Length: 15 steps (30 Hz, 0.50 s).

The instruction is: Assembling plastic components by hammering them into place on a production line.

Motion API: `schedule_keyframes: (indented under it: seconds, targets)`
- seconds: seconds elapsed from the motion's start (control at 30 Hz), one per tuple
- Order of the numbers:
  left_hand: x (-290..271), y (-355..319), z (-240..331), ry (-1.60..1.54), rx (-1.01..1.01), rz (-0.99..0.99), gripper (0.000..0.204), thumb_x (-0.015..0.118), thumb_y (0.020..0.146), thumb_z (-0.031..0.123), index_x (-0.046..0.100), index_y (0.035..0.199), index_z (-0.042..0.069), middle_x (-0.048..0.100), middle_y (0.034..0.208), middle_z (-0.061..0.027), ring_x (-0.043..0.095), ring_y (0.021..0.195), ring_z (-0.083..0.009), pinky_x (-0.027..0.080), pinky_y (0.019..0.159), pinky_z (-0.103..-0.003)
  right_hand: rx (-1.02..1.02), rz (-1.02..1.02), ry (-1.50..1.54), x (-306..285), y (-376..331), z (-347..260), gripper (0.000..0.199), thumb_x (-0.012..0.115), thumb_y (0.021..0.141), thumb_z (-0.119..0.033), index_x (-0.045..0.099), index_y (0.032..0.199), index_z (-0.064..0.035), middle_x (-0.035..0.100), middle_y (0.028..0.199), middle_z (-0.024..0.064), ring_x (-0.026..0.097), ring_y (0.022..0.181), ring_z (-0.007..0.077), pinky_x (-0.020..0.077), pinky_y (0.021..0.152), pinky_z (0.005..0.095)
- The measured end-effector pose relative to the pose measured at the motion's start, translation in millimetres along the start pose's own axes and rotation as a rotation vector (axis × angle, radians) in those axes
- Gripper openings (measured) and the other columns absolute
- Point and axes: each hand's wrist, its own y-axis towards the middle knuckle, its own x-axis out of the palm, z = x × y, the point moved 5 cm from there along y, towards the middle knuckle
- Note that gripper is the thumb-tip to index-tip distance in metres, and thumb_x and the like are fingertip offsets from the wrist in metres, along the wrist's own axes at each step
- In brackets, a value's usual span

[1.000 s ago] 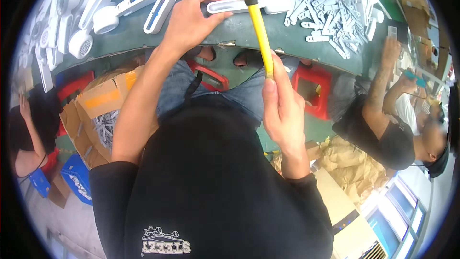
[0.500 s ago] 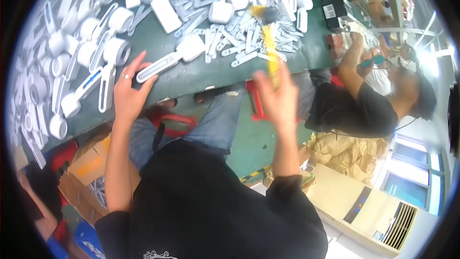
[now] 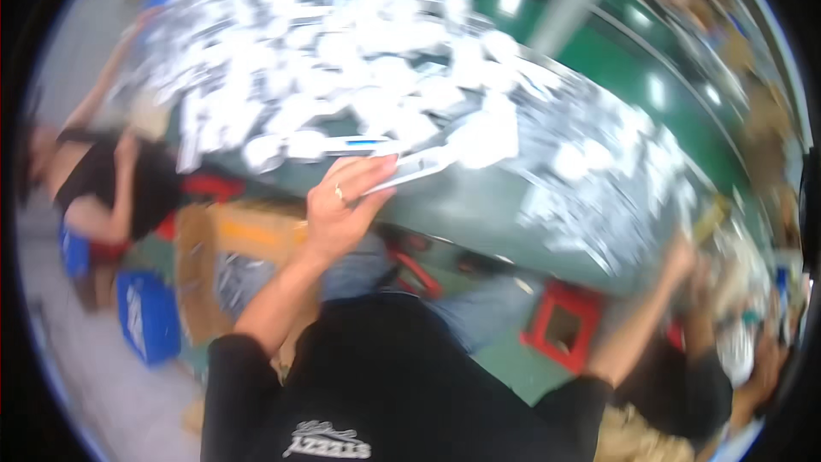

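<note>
My left hand (image 3: 346,201), with a ring on one finger, pinches the handle end of a white plastic piece (image 3: 415,168) at the table's near edge. This long-handled piece points right toward a bulky white head, which blurs into the pile behind it. Far to the right, my right hand (image 3: 680,261) reaches over the table end. Motion smears its fingers, and a blurred yellow handle (image 3: 710,221) shows beside them. Whether the hand grips that handle cannot be made out.
White round-headed pieces (image 3: 316,77) heap across the green table (image 3: 462,214). Small grey parts (image 3: 581,214) lie right of them. A red stool (image 3: 563,325), an open carton (image 3: 198,269) and a blue bin (image 3: 147,316) stand below. Co-workers sit at left (image 3: 111,175) and right.
The whole view has swung, shifting the scene rightward and blurring it. My right hand has moved far right with the yellow handle nearby. My left hand still holds the white piece.
</note>
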Motion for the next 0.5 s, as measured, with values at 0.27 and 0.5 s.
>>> schedule_keyframes:
  seconds: [0.27, 0.5]
  targets:
    - [-313.1, -7.1, -165.9, -0.119, -0.529, 1.01, 0.05, 0.08, 0.099, 0.015, 0.066, 0.145, 0.001, 0.07, 0.098, 0.0044, 0.054, 0.078, -0.0039, 0.046, 0.072, -0.022, 0.4, -0.176, 0.988, -71.4, -116.8, -213.2, 0.043, 0.069, 0.106, -0.041, 0.048, 0.077, -0.0178, 0.036, 0.056, -0.0073, 0.034, 0.04, 0.0064, 0.0229, 0.036, 0.0268]
    - [-476.2, -62.7, -304.0, 0.613, -0.696, 1.171, 0.047, 0.076, 0.096, 0.021, 0.071, 0.136, -0.002, 0.08, 0.122, -0.0152, 0.077, 0.105, -0.0232, 0.057, 0.094, -0.036, 0.411, -0.563, 1.185, -69.5, -243.1, -357.8, 0.042, 0.07, 0.104, -0.041, 0.047, 0.078, -0.0163, 0.036, 0.057, -0.0079, 0.03, 0.04, 0.0053, 0.0208, 0.036, 0.0258]
